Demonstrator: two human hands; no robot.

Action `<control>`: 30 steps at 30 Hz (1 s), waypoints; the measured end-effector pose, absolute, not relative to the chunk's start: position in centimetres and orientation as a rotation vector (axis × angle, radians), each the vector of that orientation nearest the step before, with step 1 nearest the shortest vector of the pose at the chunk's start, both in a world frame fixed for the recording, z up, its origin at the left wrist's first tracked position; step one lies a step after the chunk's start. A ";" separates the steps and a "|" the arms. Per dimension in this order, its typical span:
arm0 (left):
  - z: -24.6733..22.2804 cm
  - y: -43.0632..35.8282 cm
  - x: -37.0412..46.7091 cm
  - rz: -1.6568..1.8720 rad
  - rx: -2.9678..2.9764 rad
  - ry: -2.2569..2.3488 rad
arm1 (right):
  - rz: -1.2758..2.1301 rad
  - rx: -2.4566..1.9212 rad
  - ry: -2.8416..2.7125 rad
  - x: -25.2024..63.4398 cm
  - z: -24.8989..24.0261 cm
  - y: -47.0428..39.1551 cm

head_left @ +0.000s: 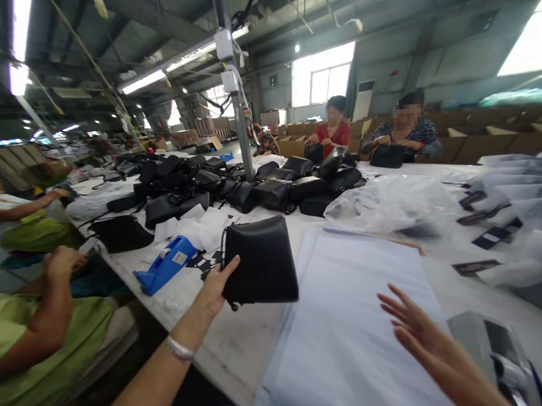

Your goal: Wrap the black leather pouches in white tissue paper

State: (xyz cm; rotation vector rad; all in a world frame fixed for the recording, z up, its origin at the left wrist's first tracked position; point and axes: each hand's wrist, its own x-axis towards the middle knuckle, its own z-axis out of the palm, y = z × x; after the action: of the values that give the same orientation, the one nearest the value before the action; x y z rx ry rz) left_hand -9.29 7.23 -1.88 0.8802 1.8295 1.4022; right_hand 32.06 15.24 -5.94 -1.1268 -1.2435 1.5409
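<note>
My left hand [217, 284] grips a black handbag [263, 261] by its side edge, thumb over the near face, and holds it up above the table. A strap hangs along the bag's left side. Over a stack of white paper sheets [337, 321], my right hand [414, 329] is held open with its fingers apart, touching nothing. Beside that hand, at the lower right, stands a grey device [486, 343], partly cut off by the frame. Just left of the held bag lie a blue tape dispenser [167, 264] and small black tags [202, 262].
Many black handbags [274, 190] are heaped across the middle of the table. Clear plastic bags [385, 202] and wrapped items with tags [493, 235] lie at right. A metal post [243, 131] rises behind the heap. Co-workers sit at left and across the table, near cardboard boxes [460, 136].
</note>
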 end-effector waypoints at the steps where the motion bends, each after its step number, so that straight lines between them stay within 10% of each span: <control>1: -2.5 7.0 -6.8 1.526 0.749 1.570 | 1.591 -1.075 -1.277 29.6 -6.4 14.1; 16: -10.0 2.3 5.8 1.178 0.580 0.538 | 1.655 -1.193 -0.493 28.9 -5.8 11.4; 30: -8.3 5.2 4.1 1.477 0.550 1.043 | 1.749 -1.275 -0.607 31.4 -6.4 15.3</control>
State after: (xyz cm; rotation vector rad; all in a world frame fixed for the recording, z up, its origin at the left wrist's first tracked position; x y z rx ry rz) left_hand 4.14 5.20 -8.34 0.5497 1.0429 1.4773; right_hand 31.38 15.29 -6.41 -1.2755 -0.6069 1.7486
